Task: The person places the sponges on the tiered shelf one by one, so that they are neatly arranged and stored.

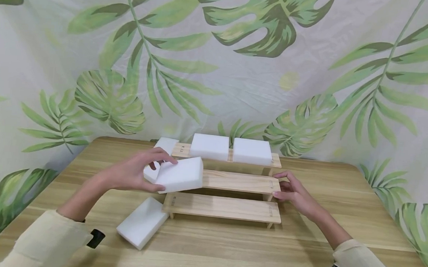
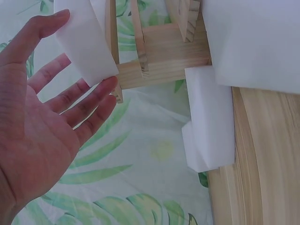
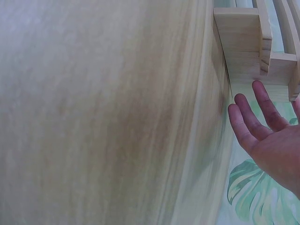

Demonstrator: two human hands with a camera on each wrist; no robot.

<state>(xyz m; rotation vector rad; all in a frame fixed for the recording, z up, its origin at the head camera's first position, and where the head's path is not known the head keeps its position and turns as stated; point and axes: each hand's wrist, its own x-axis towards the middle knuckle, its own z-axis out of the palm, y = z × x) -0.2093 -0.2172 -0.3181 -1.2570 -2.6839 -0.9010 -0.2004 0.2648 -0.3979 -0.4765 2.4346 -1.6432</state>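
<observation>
My left hand (image 1: 133, 170) pinches a white foam block (image 1: 180, 174) between thumb and fingers, tilted over the left end of the middle tier. In the left wrist view the thumb lies on one side of this block (image 2: 86, 44) and fingertips on the other. The three-tier wooden rack (image 1: 228, 207) stands on the table. My right hand (image 1: 297, 195) holds the right end of its middle tier, thumb at the front edge and index finger at the back. In the right wrist view the other fingers (image 3: 266, 105) extend beside the rack's end.
Two white blocks (image 1: 209, 146) rest side by side on the top tier. Another block (image 1: 144, 222) lies on the wooden table (image 1: 229, 251) at front left. More white foam (image 1: 167, 144) shows behind my left hand. A leaf-patterned cloth (image 1: 245, 90) hangs behind the table.
</observation>
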